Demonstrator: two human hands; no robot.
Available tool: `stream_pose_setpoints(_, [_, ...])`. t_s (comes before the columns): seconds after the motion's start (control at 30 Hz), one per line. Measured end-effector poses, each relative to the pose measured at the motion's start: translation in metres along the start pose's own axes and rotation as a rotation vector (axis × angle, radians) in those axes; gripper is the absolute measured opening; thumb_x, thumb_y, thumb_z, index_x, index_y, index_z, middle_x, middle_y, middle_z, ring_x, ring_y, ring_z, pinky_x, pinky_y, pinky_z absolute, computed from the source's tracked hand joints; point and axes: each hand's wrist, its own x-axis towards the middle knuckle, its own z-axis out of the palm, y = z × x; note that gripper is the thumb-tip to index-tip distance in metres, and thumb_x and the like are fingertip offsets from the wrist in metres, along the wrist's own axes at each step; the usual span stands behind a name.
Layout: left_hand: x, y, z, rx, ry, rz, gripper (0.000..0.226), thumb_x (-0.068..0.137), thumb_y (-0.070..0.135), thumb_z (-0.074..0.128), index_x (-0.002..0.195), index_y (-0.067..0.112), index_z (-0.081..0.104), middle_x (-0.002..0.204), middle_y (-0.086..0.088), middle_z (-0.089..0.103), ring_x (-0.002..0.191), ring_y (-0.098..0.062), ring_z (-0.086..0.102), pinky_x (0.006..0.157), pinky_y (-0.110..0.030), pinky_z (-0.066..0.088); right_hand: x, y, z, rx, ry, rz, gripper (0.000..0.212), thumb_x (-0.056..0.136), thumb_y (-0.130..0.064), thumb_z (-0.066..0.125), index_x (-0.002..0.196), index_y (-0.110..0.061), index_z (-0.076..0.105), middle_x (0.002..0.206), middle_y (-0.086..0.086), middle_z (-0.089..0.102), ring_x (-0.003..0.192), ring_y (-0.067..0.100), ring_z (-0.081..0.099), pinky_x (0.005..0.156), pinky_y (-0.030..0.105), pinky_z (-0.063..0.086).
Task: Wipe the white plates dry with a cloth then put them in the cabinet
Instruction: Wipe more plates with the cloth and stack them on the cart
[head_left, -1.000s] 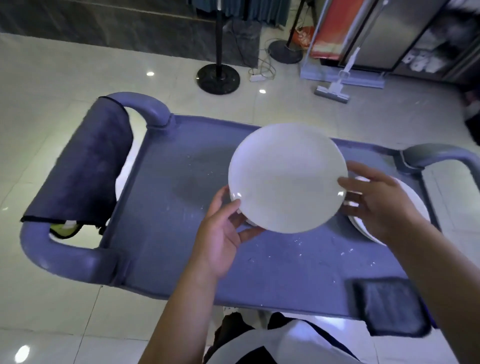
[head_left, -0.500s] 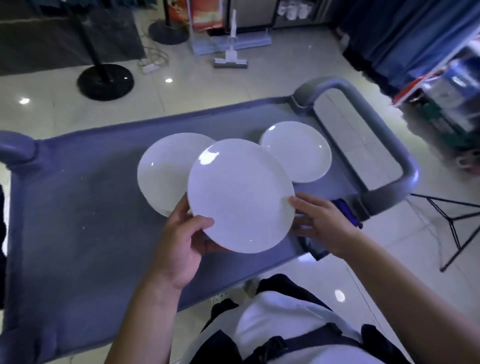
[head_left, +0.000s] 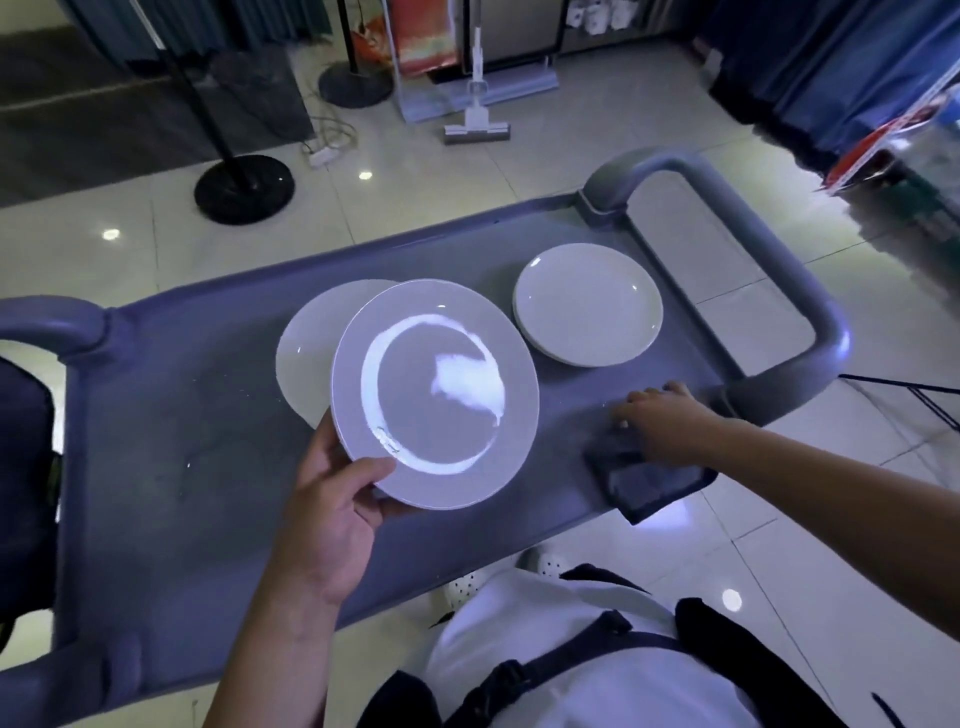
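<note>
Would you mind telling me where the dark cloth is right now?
In the head view, the dark cloth lies at the cart's near right edge, under the right hand, right of the held plate.

Bare cart top (head_left: 171, 415) left of plates (head_left: 587, 306)

The head camera looks steeply down from close above onto the cart (head_left: 156, 415) and floor (head_left: 415, 171).

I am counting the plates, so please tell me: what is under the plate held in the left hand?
Under the held plate, another white plate lies on the grey cart top; only its left part shows. Anything beneath its hidden part cannot be seen.
</note>
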Motion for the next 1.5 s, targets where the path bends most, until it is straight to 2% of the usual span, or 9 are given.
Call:
stream_pose_setpoints(0.27, [-0.007,0.002,0.02,0.038,0.065,0.078,0.064,0.074,0.0,0.059,0.132,0.025,0.062,0.121,-0.002,0.069,0.105,-0.023,0.067,0.072,-0.049,0.062,-0.007,0.024,-0.04,0.243,-0.13,-0.056,0.024,0.083,-0.017,0.069,0.099,-0.034,0.069,0.111,-0.008,0.068,0.105,0.022,0.062,0.085,0.034,0.048])
stream_pose_setpoints(0.43, [-0.012,0.004,0.041,0.096,0.064,0.138,0.066,0.072,-0.001,0.058,0.127,0.036,0.065,0.116,0.006,0.073,0.104,-0.016,0.069,0.066,-0.039,0.06,-0.05,0.049,-0.098,1.126,0.241,0.014,0.012,0.084,-0.001,0.075,0.08,-0.01,0.068,0.057,-0.005,0.066,0.059,0.011,0.067,0.049,0.022,0.048])
stream_pose_setpoints(0.53, [-0.014,0.005,0.058,0.127,0.049,0.167,0.067,0.072,0.0,0.059,0.121,0.044,0.069,0.117,0.005,0.073,0.104,-0.016,0.068,0.069,-0.042,0.061,-0.064,0.039,-0.13,1.483,0.515,-0.013,0.015,0.087,0.003,0.069,0.088,-0.012,0.068,0.068,-0.007,0.067,0.071,0.013,0.065,0.051,0.023,0.052])
stream_pose_setpoints(0.7, [-0.015,0.003,0.097,0.192,-0.007,0.201,0.071,0.075,-0.001,0.059,0.133,0.04,0.062,0.114,0.001,0.073,0.105,-0.019,0.066,0.07,-0.042,0.06,-0.056,-0.026,-0.165,1.367,0.878,-0.08,0.008,0.078,-0.013,0.064,0.084,-0.016,0.065,0.076,-0.003,0.067,0.073,0.023,0.063,0.063,0.037,0.051])
stream_pose_setpoints(0.9, [-0.03,0.001,0.107,0.214,0.011,0.211,0.067,0.08,0.001,0.057,0.132,0.043,0.062,0.12,-0.008,0.073,0.114,-0.033,0.067,0.077,-0.052,0.061,-0.066,-0.089,-0.176,1.663,0.489,-0.554,0.027,0.085,0.007,0.06,0.076,-0.016,0.071,0.063,0.0,0.049,0.058,0.018,0.042,0.052,0.022,0.035])
stream_pose_setpoints(1.17, [-0.06,-0.001,0.091,0.115,0.149,0.259,0.063,0.082,0.004,0.067,0.141,0.024,0.056,0.129,-0.011,0.069,0.114,-0.032,0.069,0.082,-0.055,0.06,-0.066,-0.106,-0.169,1.504,-0.01,-0.955,0.029,0.083,0.019,0.06,0.091,-0.006,0.072,0.083,-0.007,0.066,0.073,0.005,0.059,0.06,0.011,0.044])
stream_pose_setpoints(1.33, [-0.072,0.006,0.086,0.007,0.186,0.31,0.073,0.072,0.073,0.073,0.119,0.018,0.071,0.132,-0.014,0.067,0.123,-0.033,0.064,0.089,-0.059,0.056,-0.063,-0.112,-0.165,1.28,-0.181,-1.105,0.033,0.068,0.013,0.067,0.085,-0.013,0.077,0.09,-0.004,0.069,0.083,0.009,0.063,0.073,0.017,0.048])
stream_pose_setpoints(1.4, [-0.072,0.009,0.086,0.039,0.223,0.373,0.049,0.079,0.059,0.075,0.099,0.016,0.068,0.111,-0.009,0.07,0.109,-0.026,0.067,0.086,-0.05,0.057,-0.063,-0.108,-0.167,1.214,-0.201,-1.141,0.036,0.064,0.006,0.066,0.079,-0.023,0.08,0.092,-0.002,0.069,0.085,0.011,0.064,0.077,0.019,0.049])
stream_pose_setpoints(1.5, [-0.057,0.018,0.09,0.089,0.316,0.453,0.041,0.086,0.015,0.067,0.126,0.017,0.059,0.111,0.004,0.073,0.106,-0.013,0.069,0.081,-0.03,0.057,-0.06,-0.097,-0.178,1.061,-0.167,-1.149,0.039,0.068,0.01,0.069,0.082,-0.025,0.08,0.095,0.008,0.07,0.083,0.013,0.063,0.077,0.021,0.049])
